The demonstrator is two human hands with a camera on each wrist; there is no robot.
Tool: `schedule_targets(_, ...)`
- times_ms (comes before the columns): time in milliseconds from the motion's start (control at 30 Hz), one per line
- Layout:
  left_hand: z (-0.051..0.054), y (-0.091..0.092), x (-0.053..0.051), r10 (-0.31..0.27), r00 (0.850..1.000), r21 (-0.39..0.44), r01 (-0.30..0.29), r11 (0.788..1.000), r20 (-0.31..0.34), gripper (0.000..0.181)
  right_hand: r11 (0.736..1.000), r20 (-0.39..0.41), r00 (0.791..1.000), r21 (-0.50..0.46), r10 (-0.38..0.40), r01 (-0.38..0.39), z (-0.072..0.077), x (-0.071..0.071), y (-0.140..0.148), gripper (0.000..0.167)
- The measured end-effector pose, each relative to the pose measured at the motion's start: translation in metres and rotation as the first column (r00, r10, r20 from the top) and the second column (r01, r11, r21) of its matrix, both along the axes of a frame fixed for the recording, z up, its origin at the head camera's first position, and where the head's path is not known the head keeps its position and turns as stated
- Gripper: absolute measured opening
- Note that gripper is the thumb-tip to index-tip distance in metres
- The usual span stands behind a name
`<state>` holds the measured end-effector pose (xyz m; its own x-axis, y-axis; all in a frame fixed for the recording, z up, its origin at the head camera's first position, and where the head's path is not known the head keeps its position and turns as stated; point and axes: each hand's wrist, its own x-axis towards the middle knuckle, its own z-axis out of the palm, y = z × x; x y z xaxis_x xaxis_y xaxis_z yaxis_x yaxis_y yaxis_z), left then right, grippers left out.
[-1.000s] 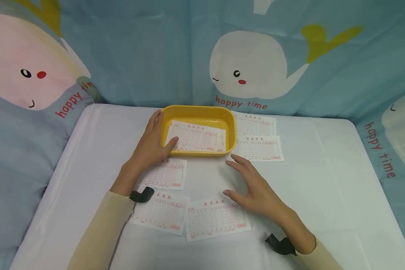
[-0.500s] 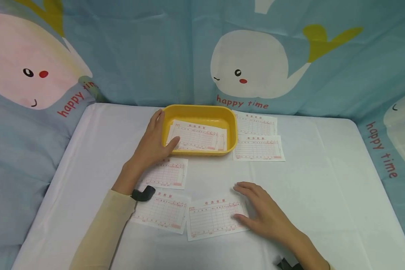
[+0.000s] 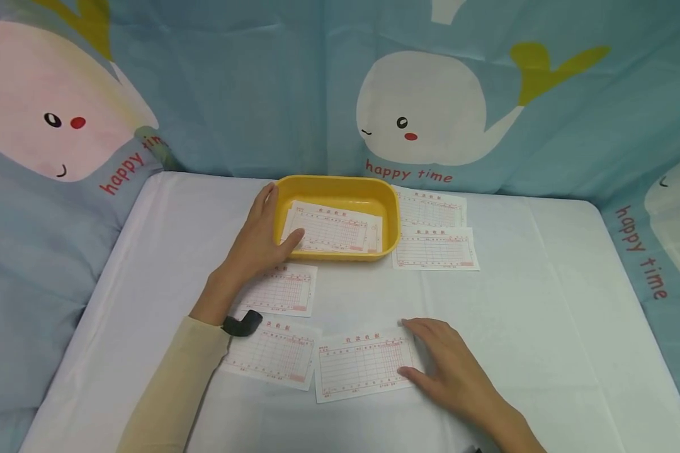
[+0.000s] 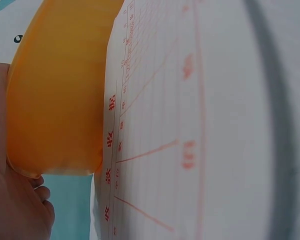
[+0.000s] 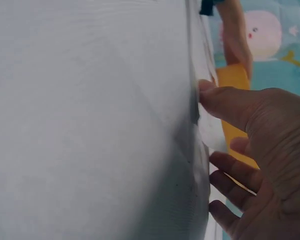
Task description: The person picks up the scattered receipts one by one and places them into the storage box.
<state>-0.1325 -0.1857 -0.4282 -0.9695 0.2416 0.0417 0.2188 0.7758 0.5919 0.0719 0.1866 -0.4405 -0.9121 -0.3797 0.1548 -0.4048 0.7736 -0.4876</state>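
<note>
My left hand [image 3: 260,236] grips the plastic tray's [image 3: 352,199] left edge; my right hand [image 3: 449,365], fingers apart, flanks the nearest receipt [image 3: 359,368], tablecloth [image 3: 561,321] spreading rightward.

Lying on a white-covered table [image 3: 549,321]: a yellow tray [image 3: 345,256] near the far edge, two printed slips [image 3: 435,249] just beside its right end, three more slips [image 3: 365,368] in front.

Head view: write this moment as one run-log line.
left hand: grips yellow tray; right hand: at front slip, contact unclear; in tray: overlapping slips; on table: five loose slips
</note>
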Motion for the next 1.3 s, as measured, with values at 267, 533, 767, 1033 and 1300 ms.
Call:
schedule_targets(267,0.001,0.001,0.001,0.006,1.0,-0.015,-0.006,1.0,0.004,0.102,0.997,-0.059,0.998,-0.075,-0.001,-0.003,-0.002,0.0,0.001,0.072)
schedule_targets(533,0.001,0.0,0.001,0.011,1.0,-0.008,-0.011,1.0,0.014,0.103,0.992,-0.038,0.999,-0.126,-0.011,0.006,-0.005,0.004,-0.005,0.065)
schedule_targets(767,0.001,0.0,0.001,0.014,1.0,-0.011,-0.014,1.0,0.012,0.102,0.976,-0.003,1.0,-0.218,0.024,-0.024,-0.007,0.006,-0.011,0.045)
schedule_targets(1033,0.0,-0.001,0.001,0.008,1.0,-0.008,-0.008,1.0,0.01,0.102,0.95,0.069,0.997,-0.311,0.033,-0.01,-0.003,0.006,-0.01,0.041)
schedule_targets(1300,0.001,0.0,0.001,0.009,1.0,0.001,-0.009,1.0,0.005,0.103,0.916,0.256,0.966,-0.381,-0.024,0.124,0.006,0.003,-0.002,0.032)
